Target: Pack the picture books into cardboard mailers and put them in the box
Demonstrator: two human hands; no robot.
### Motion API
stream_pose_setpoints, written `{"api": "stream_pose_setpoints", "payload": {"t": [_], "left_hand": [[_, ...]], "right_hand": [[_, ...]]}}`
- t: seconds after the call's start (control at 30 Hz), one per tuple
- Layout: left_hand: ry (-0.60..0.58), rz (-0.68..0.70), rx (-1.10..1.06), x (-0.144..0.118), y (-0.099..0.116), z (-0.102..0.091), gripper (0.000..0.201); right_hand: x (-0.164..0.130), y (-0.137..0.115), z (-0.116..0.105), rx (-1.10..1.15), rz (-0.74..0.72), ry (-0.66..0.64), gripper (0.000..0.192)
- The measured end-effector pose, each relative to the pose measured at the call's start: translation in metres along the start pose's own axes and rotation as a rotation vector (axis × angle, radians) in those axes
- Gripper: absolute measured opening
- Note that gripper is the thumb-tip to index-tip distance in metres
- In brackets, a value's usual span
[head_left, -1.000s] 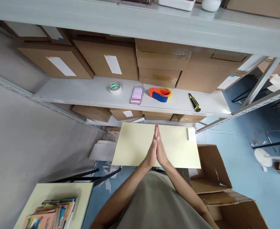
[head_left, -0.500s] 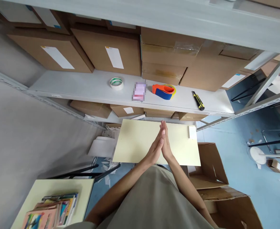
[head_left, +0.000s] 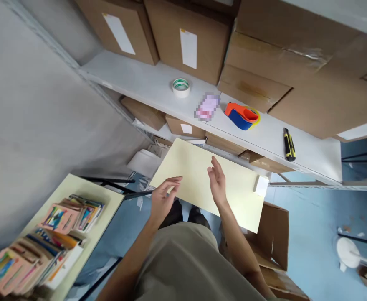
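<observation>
Left hand (head_left: 163,198): empty, fingers loosely curled, hanging over the near left edge of the table.
Right hand (head_left: 217,182): flat and relaxed, gripping nothing, above the tabletop.
Table (head_left: 183,167): pale yellow, bare and smooth, below the shelf (head_left: 145,79).
Block (head_left: 261,185): small, white, at the table's far right corner.

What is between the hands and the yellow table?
Nothing visible. The left hand and right hand hover open and empty just above the table, whose top is bare apart from a small white block at its far right corner.
</observation>
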State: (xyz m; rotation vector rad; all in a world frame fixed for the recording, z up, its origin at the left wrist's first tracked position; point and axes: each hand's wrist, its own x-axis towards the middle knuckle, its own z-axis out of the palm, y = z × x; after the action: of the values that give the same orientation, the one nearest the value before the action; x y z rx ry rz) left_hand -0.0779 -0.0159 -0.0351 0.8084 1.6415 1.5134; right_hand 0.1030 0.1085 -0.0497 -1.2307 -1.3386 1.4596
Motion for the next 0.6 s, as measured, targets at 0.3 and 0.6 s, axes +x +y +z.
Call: {"api": "stream_pose_setpoints", "payload": {"t": [0.3,0.6], "left_hand": [[0.362,0.050,0.045,-0.055,-0.017,-0.068,0.032],[0.292,0.124,-0.067,-0.048,-0.002,-0.137,0.031]], "right_hand": [[-0.006,0.006,0.072,0.002,-0.101,-0.193,0.077],[-0.051,-0.010,0.154,-0.058,-0.194,-0.151,0.073]]}}
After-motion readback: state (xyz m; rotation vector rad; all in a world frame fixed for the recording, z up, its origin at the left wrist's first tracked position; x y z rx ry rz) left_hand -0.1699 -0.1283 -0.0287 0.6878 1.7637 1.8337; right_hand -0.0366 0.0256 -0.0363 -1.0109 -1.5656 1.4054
